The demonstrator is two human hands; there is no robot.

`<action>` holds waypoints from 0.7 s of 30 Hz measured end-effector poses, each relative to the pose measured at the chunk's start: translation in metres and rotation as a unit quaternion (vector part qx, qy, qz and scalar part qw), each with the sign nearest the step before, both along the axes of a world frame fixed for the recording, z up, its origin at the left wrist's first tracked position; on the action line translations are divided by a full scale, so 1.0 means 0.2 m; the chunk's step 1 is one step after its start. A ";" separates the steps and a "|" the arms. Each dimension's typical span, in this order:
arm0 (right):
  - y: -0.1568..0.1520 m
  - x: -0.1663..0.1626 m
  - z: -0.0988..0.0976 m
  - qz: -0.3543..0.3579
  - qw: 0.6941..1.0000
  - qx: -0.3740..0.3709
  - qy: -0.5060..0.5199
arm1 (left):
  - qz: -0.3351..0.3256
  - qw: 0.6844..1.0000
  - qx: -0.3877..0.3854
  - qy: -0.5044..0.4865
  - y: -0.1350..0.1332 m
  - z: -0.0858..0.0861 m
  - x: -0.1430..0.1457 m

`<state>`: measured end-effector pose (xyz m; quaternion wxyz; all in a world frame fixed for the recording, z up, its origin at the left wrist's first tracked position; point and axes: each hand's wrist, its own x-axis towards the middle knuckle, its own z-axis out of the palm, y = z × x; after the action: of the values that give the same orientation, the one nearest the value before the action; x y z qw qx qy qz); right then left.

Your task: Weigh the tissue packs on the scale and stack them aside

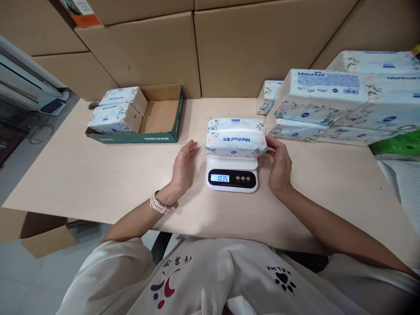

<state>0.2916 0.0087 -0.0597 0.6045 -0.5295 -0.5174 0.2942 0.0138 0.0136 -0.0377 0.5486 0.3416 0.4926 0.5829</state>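
Note:
A pack of tissues (236,142) with a pale blue floral wrapper and "Manhua" print, upside down to me, lies on a white digital scale (232,163). The lit display (219,178) shows the digits 1035; I cannot make out a decimal point for sure. My left hand (183,168) rests at the left of the scale, fingers stretched out and apart from the pack. At the other side, the fingertips of my right hand (278,166) are at the pack's right end, seemingly touching it, without wrapping round it.
A shallow green-sided cardboard box (164,136) holding tissue packs (114,117) stands at the back left of the table (138,188). Several more packs (321,94) are stacked at the back right. Large cartons (138,52) wall off the rear. An open carton (49,240) sits on the floor.

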 end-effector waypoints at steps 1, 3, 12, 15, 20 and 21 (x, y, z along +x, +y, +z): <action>0.00 0.00 0.00 0.002 1.000 -0.002 -0.002 | 0.001 1.000 -0.005 -0.004 0.00 0.01 0.00; 0.00 0.01 -0.01 0.008 1.000 -0.005 -0.003 | 0.000 1.000 -0.007 -0.007 0.00 0.02 0.00; -0.01 0.02 -0.02 0.014 1.000 -0.010 0.004 | -0.002 1.000 -0.006 -0.005 0.00 0.03 0.01; 0.00 0.02 -0.03 0.013 1.000 -0.006 0.004 | -0.009 1.000 -0.001 0.006 -0.01 0.04 0.01; -0.01 0.01 -0.02 0.012 1.000 -0.008 0.005 | -0.021 1.000 -0.007 0.018 0.00 0.02 0.00; -0.01 0.01 -0.02 0.012 1.000 -0.008 0.003 | -0.022 1.000 -0.007 0.015 0.00 0.01 0.00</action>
<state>0.2940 0.0072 -0.0642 0.5983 -0.5270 -0.5196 0.3070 0.0137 0.0134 -0.0349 0.5559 0.3572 0.4976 0.5620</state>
